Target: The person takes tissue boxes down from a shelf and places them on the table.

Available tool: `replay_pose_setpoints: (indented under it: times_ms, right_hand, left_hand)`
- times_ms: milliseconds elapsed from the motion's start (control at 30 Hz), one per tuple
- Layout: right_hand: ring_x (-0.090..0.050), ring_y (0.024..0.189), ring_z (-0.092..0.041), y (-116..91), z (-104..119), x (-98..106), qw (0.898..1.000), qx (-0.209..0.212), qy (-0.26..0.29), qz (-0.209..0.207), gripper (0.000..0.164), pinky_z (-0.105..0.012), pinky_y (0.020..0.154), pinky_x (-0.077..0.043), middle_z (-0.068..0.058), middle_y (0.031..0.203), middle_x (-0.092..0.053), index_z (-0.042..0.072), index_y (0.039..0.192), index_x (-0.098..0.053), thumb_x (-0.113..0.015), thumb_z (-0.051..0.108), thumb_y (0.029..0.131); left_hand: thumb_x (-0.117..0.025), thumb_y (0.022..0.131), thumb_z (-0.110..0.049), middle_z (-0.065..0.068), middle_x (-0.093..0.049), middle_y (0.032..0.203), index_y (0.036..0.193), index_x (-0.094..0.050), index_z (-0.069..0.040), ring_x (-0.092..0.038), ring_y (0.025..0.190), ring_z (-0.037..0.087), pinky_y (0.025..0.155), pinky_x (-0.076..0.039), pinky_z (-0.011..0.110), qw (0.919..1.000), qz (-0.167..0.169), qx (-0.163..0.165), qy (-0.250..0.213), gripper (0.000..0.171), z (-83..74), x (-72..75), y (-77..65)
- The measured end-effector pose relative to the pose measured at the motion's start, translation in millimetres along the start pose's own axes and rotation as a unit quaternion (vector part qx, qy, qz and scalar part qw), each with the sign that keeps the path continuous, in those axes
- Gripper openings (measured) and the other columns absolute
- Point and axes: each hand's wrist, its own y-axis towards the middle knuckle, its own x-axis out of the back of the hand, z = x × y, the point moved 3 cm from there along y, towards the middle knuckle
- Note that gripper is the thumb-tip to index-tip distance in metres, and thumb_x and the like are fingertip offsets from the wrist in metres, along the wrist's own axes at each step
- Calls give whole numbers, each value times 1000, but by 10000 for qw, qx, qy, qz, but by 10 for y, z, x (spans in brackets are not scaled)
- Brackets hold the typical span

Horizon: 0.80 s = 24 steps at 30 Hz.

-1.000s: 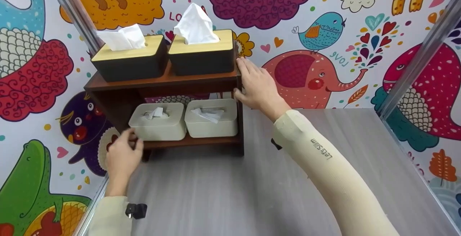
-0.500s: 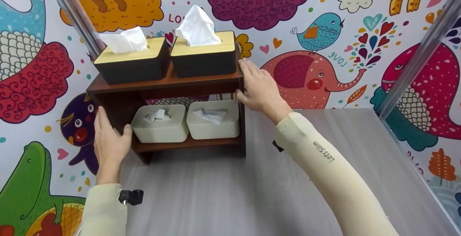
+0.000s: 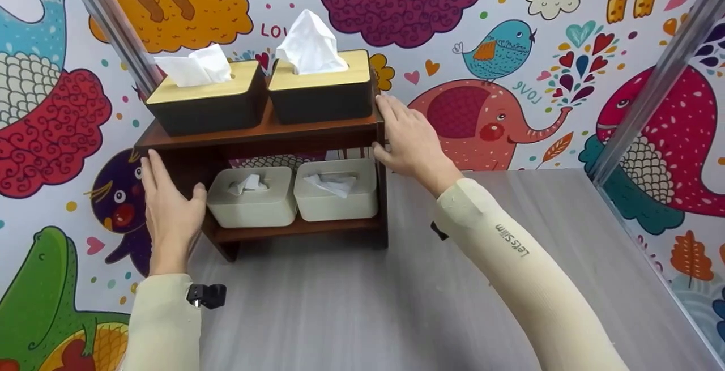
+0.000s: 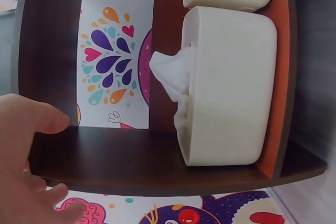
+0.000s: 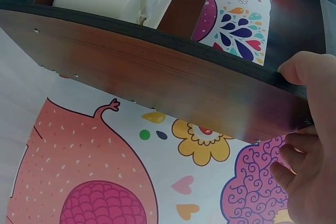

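Observation:
A dark brown two-tier shelf [image 3: 317, 128] stands against the patterned wall. On its top are two black tissue boxes [image 3: 207, 115] [image 3: 323, 101] with light wooden lids, tissues sticking up. Two cream tissue boxes [image 3: 252, 212] [image 4: 231, 87] sit side by side on the lower tier. My left hand [image 3: 173, 209] lies along the shelf's left side, fingers straight, thumb spread toward the front. In the left wrist view that thumb [image 4: 50, 119] is inside the side panel's edge. My right hand [image 3: 412, 141] holds the right side near the top, thumb on the front edge [image 5: 296, 72], fingers along the outer face.
The grey floor [image 3: 317, 303] spreads in front of the shelf and to its right. Cartoon-printed wall panels [image 3: 453, 14] rise behind and at both sides, joined by metal posts [image 3: 651, 110]. A small black camera [image 3: 207, 296] is strapped at the left wrist.
My left hand has left the lower front corner and moved up along the shelf's left side, its fingers straightening. The shelf stands slightly further right against the wall. My right hand keeps its hold.

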Motion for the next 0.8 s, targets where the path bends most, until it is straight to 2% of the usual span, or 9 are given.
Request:
replay_pose_setpoints:
  times_ms: [133,233,400,667,800]
  right_hand:
    - [-27,149,-25,-9,-2,-1,10000,-16,10,-14,86,-44,121,-27,-9,162,-25,10,156,-19,-64,38,88]
    - [-26,149,-25,-14,-11,-4,10000,-63,21,4,86,-44,121,-27,-8,162,-25,10,156,-19,-64,38,88]
    - [-24,150,-25,-23,-28,-9,9999,-117,68,64,86,-44,122,-26,-8,163,-23,11,156,-18,-63,39,88]
    - [-24,150,-25,-44,-79,9,9998,-75,179,16,85,-41,123,-22,-9,162,-24,10,156,-19,-63,36,88]
    - [-24,150,-26,-60,-106,21,9999,-46,137,-11,85,-41,124,-19,-10,162,-25,9,155,-19,-63,36,88]
  left_hand:
    - [-52,95,-27,-3,20,163,153,18,-32,5,153,30,108,-34,62,9999,10,103,44,91,-12,24,13]
    - [-52,95,-27,-2,22,163,152,20,-34,0,153,34,105,-36,63,9999,43,147,42,93,-30,28,27]
    - [-52,95,-27,-1,23,162,152,21,-34,-11,150,43,110,-30,65,9998,100,167,103,93,-63,18,39]
    - [-52,95,-29,2,19,163,154,18,-32,-7,151,41,115,-24,65,9998,52,112,146,92,-115,25,38]
    - [-54,94,-29,1,19,163,154,16,-32,-6,151,40,114,-24,66,9996,82,9,264,93,-126,30,41]
